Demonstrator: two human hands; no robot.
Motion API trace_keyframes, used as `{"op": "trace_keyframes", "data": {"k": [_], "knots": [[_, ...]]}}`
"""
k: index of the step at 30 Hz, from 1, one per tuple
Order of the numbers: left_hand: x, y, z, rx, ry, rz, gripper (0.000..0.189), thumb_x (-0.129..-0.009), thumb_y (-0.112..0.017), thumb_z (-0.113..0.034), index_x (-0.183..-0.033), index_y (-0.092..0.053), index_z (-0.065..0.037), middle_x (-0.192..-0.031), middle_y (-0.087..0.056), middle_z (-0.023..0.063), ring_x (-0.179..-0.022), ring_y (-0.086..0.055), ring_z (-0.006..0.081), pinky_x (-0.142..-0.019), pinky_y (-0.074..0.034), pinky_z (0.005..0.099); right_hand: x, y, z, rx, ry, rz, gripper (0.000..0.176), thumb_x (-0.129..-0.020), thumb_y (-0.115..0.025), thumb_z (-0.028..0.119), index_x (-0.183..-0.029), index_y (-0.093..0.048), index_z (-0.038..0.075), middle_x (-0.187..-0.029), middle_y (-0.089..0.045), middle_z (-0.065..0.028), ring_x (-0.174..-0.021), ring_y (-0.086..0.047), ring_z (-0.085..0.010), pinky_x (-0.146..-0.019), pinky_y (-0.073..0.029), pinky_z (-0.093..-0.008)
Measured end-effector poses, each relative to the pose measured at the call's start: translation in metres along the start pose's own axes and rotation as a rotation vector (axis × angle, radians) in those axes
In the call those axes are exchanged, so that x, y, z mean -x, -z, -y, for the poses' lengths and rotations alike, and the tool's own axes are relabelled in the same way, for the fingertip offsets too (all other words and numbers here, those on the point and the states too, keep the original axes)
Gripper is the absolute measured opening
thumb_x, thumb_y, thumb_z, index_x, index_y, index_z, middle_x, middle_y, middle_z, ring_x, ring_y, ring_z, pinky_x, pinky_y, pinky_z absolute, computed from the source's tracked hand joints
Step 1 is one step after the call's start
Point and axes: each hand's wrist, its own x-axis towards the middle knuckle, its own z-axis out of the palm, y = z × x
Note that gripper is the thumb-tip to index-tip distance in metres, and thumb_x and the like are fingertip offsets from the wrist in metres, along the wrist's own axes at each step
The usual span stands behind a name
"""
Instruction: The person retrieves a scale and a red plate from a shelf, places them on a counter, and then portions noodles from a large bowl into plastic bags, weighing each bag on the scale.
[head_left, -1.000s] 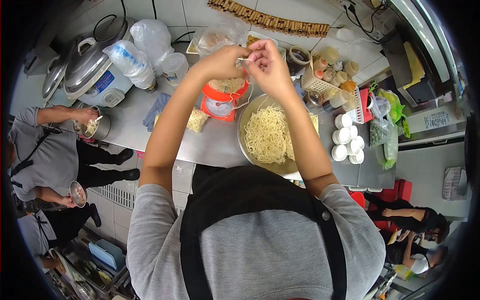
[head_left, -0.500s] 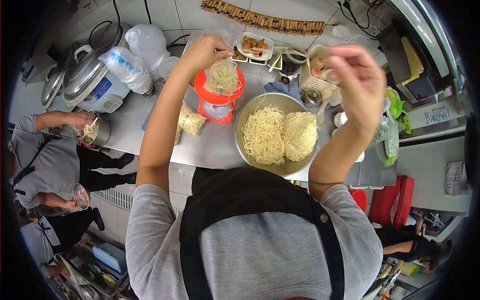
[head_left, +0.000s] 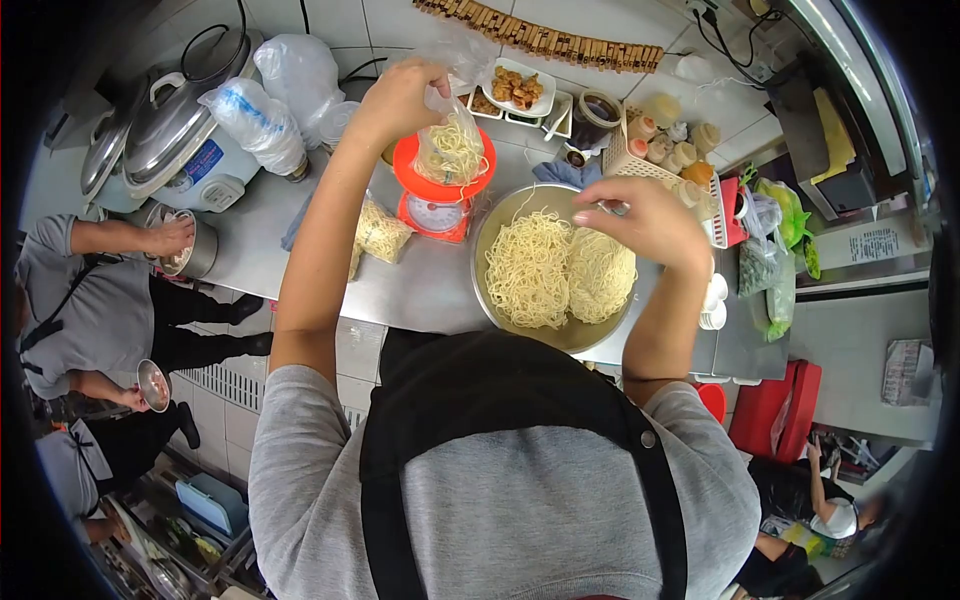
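Observation:
My left hand (head_left: 408,95) pinches the top of a clear plastic bag of noodles (head_left: 452,150). The bag rests on the orange pan (head_left: 405,180) of a kitchen scale (head_left: 437,217). Over the right rim of a large metal bowl (head_left: 484,290) hovers my right hand (head_left: 650,222), its thumb and forefinger apart with no noodles seen between them. Two mounds of pale noodles fill the bowl, a loose left mound (head_left: 527,270) and a tighter right mound (head_left: 602,278), partly covered by my right hand. Left of the bowl lie filled noodle bags (head_left: 382,235).
Behind the bowl stand a white dish of browned food (head_left: 520,90), a jar of dark liquid (head_left: 597,112) and a basket of bottles (head_left: 625,160). Rice cookers (head_left: 195,145) are at left, near a co-worker holding a pot (head_left: 203,250). Green vegetables in bags (head_left: 785,270) sit at right.
My right hand has come down and left, from above the bottle basket to over the bowl. My left hand stays at the bag's top. The co-worker's hand at left has moved over the pot.

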Motion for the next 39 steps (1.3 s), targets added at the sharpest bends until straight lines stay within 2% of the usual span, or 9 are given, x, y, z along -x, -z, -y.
{"op": "trace_keyframes", "data": {"k": [2,4,12,16,19,22,28,33,39], "knots": [[0.0,-0.005,0.003,0.151,0.021,-0.087,0.032,-0.059,-0.075,-0.011,-0.086,-0.059,-0.008,-0.096,-0.059,0.0131,-0.091,-0.056,0.033,-0.081,-0.045,0.0398,-0.022,-0.023,-0.023,0.161,-0.189,0.091,0.035,-0.077,-0.066,0.035,-0.091,-0.064,0.003,-0.087,-0.065,-0.0119,-0.08,-0.062,-0.0258,-0.071,-0.048,-0.0363],[0.002,-0.002,0.001,0.105,0.02,-0.101,0.032,-0.061,-0.075,-0.012,-0.088,-0.058,-0.008,-0.097,-0.058,0.0129,-0.09,-0.056,0.0332,-0.081,-0.045,0.0405,-0.045,-0.051,-0.035,0.147,-0.137,-0.102,0.043,-0.073,-0.067,0.042,-0.092,-0.064,0.004,-0.086,-0.065,-0.0134,-0.081,-0.062,-0.0302,-0.072,-0.048,-0.0387],[0.019,0.0,-0.006,-0.031,0.117,0.05,0.027,-0.069,-0.07,-0.017,-0.092,-0.059,-0.008,-0.089,-0.058,0.016,-0.084,-0.058,0.0303,-0.076,-0.047,0.0379,-0.132,-0.165,-0.057,-0.031,-0.13,-0.532,0.058,-0.06,-0.081,0.025,-0.097,-0.044,0.001,-0.098,-0.056,-0.0173,-0.084,-0.059,-0.0318,-0.073,-0.048,-0.0369],[0.026,-0.017,0.008,0.129,0.177,0.082,0.04,-0.068,-0.068,-0.013,-0.106,-0.06,-0.004,-0.103,-0.06,0.0198,-0.086,-0.061,0.0288,-0.078,-0.047,0.037,-0.141,-0.146,-0.05,-0.098,-0.157,-0.391,0.039,-0.061,-0.07,0.006,-0.092,-0.048,0.0,-0.083,-0.059,-0.0174,-0.081,-0.06,-0.0327,-0.071,-0.047,-0.0376],[0.03,-0.022,0.015,0.092,0.119,-0.031,0.048,-0.066,-0.066,-0.01,-0.112,-0.057,-0.001,-0.113,-0.058,0.0199,-0.088,-0.063,0.0265,-0.078,-0.048,0.0343,-0.152,-0.112,-0.048,-0.16,-0.181,-0.18,0.018,-0.068,-0.062,-0.001,-0.084,-0.054,-0.001,-0.066,-0.06,-0.0099,-0.055,-0.06,-0.0183,-0.05,-0.047,-0.0298],[0.029,-0.016,0.005,0.21,0.17,-0.066,0.053,-0.065,-0.064,-0.007,-0.116,-0.055,0.002,-0.116,-0.058,0.0187,-0.084,-0.065,0.0232,-0.073,-0.05,0.0318,-0.159,-0.068,-0.017,-0.391,-0.136,-0.171,0.014,-0.072,-0.06,-0.003,-0.085,-0.054,-0.001,-0.067,-0.06,-0.0073,-0.05,-0.058,-0.0126,-0.045,-0.046,-0.0253],[0.023,-0.002,-0.01,0.58,0.401,0.035,0.056,-0.066,-0.061,-0.001,-0.121,-0.049,0.006,-0.111,-0.059,0.02,-0.067,-0.066,0.0182,-0.06,-0.052,0.0286,-0.179,-0.045,0.019,-0.543,0.056,-0.185,0.014,-0.077,-0.062,0.002,-0.089,-0.058,-0.004,-0.07,-0.062,-0.0065,-0.063,-0.062,-0.0132,-0.052,-0.048,-0.0225],[0.024,0.002,-0.006,0.653,0.45,0.016,0.053,-0.066,-0.059,0.002,-0.119,-0.051,0.005,-0.108,-0.06,0.0202,-0.066,-0.067,0.0205,-0.057,-0.053,0.0295,-0.182,-0.057,0.008,-0.054,0.2,-0.246,0.016,-0.074,-0.065,0.008,-0.089,-0.064,0.002,-0.079,-0.065,-0.0107,-0.066,-0.063,-0.0137,-0.058,-0.051,-0.0279],[0.022,-0.001,-0.014,0.474,0.436,-0.197,0.038,-0.068,-0.059,0.004,-0.106,-0.056,0.003,-0.1,-0.06,0.0147,-0.058,-0.064,0.0173,-0.052,-0.052,0.0257,-0.184,-0.104,-0.014,0.354,-0.113,-0.41,0.047,-0.064,-0.073,0.022,-0.101,-0.054,0.001,-0.096,-0.06,-0.0198,-0.089,-0.061,-0.0344,-0.073,-0.051,-0.0403]]}}
